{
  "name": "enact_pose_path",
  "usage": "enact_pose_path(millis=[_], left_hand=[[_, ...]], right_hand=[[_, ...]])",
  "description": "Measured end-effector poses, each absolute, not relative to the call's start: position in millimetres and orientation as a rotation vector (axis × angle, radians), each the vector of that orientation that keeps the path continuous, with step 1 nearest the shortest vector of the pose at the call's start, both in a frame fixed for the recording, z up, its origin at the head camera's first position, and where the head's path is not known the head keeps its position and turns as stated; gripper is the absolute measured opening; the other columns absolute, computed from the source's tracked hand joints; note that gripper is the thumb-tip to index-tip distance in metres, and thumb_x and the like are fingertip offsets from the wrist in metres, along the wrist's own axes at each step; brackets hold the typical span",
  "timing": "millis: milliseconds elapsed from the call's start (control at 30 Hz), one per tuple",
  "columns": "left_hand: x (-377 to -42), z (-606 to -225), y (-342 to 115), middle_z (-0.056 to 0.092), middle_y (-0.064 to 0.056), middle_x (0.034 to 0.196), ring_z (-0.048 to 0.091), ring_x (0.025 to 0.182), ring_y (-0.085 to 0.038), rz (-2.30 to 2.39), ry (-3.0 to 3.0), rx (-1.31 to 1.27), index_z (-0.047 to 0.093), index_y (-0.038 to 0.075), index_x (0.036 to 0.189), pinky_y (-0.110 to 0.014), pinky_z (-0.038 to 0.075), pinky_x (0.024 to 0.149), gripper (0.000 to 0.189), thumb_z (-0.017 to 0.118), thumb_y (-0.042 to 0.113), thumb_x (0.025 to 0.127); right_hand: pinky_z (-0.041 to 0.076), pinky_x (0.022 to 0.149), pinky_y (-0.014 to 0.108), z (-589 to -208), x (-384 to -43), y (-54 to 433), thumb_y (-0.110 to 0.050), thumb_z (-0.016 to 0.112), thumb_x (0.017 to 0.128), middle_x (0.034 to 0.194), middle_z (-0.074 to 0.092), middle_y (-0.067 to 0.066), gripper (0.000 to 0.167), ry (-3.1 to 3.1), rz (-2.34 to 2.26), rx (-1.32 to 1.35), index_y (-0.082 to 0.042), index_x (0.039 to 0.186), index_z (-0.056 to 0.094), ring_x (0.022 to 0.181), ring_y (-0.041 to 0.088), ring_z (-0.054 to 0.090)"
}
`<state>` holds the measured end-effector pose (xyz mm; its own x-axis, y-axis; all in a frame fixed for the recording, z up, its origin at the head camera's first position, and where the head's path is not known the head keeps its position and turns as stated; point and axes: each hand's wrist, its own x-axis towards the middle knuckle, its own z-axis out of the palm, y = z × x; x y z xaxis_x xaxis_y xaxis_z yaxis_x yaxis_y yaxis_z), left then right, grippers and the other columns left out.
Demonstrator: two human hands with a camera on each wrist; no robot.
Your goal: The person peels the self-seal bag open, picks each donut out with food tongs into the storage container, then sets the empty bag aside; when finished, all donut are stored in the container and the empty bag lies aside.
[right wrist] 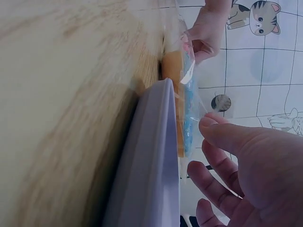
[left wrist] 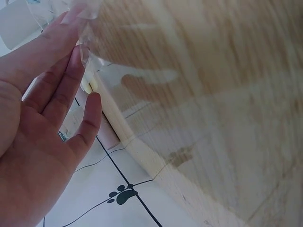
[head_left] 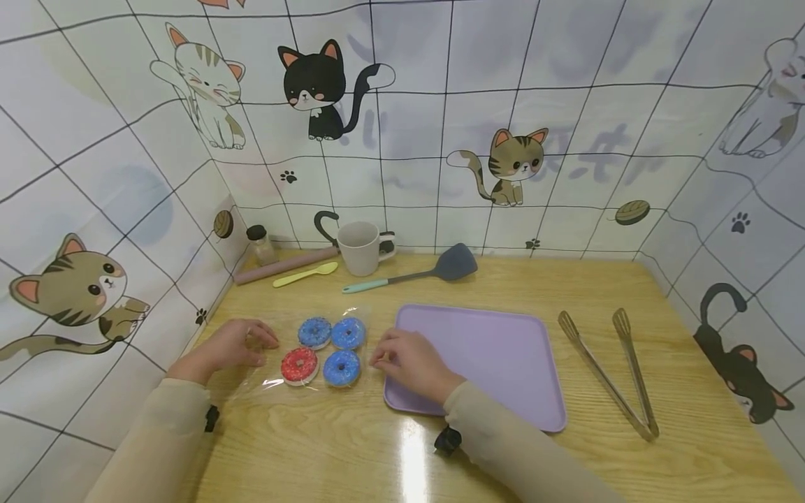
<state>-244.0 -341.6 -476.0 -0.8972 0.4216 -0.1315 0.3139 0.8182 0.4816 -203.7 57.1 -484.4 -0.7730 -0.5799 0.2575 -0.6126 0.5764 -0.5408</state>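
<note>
Several sprinkled donuts lie together in a clear plastic bag (head_left: pixel 272 383) on the table. One is a red donut (head_left: pixel 299 366); the others are blue, such as the front blue donut (head_left: pixel 342 368). My left hand (head_left: pixel 235 344) is at the bag's left side, fingertips pinching the plastic. On the opposite side, my right hand (head_left: pixel 411 363) pinches the bag's edge between thumb and index finger, its other fingers loosely bent, as the right wrist view shows. That hand is above the left part of a purple tray (head_left: pixel 490 363).
Metal tongs (head_left: pixel 613 377) lie spread at the right. Along the back wall are a spatula (head_left: pixel 455 264), a grey mug (head_left: pixel 360 248), a yellow spoon (head_left: pixel 306 274), a rolling pin (head_left: pixel 283 265) and a black-capped jar (head_left: pixel 260 244). Cat-patterned walls (head_left: pixel 409 181) enclose the table.
</note>
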Motion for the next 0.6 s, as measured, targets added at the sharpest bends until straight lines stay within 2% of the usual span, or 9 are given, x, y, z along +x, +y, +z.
enact_pose_path(millis=[167, 367, 600], left_hand=[[-244.0, -475.7, -340.9, 0.073, -0.008, 0.118, 0.064, 0.117, -0.041, 0.674, 2.772, 0.569, 0.082, 0.015, 0.102, -0.061, 0.049, 0.100, 0.028, 0.089, 0.005, 0.077], [-245.0, -476.5, -342.5, 0.074, -0.006, 0.117, 0.064, 0.117, -0.039, 0.665, 2.783, 0.581, 0.082, 0.016, 0.102, -0.060, 0.048, 0.102, 0.029, 0.090, 0.004, 0.076], [-245.3, -475.2, -341.4, 0.074, -0.006, 0.116, 0.065, 0.117, -0.040, 0.664, 2.779, 0.669, 0.082, 0.014, 0.103, -0.061, 0.048, 0.102, 0.029, 0.089, 0.005, 0.077]], right_hand=[[0.050, 0.079, 0.026, -487.4, -204.1, 64.1, -0.027, 0.078, 0.094, 0.097, 0.070, -0.013, 0.005, -2.750, 0.993, 1.010, -0.023, 0.093, 0.080, 0.082, 0.001, 0.061], [0.049, 0.079, 0.026, -492.2, -202.9, 68.8, -0.028, 0.078, 0.094, 0.095, 0.068, -0.016, 0.005, -2.745, 1.011, 1.007, -0.027, 0.090, 0.080, 0.081, 0.001, 0.061], [0.046, 0.086, 0.032, -489.3, -198.1, 73.5, -0.031, 0.078, 0.093, 0.093, 0.070, -0.019, 0.004, -2.778, 0.994, 1.010, -0.028, 0.093, 0.080, 0.082, -0.002, 0.062]])
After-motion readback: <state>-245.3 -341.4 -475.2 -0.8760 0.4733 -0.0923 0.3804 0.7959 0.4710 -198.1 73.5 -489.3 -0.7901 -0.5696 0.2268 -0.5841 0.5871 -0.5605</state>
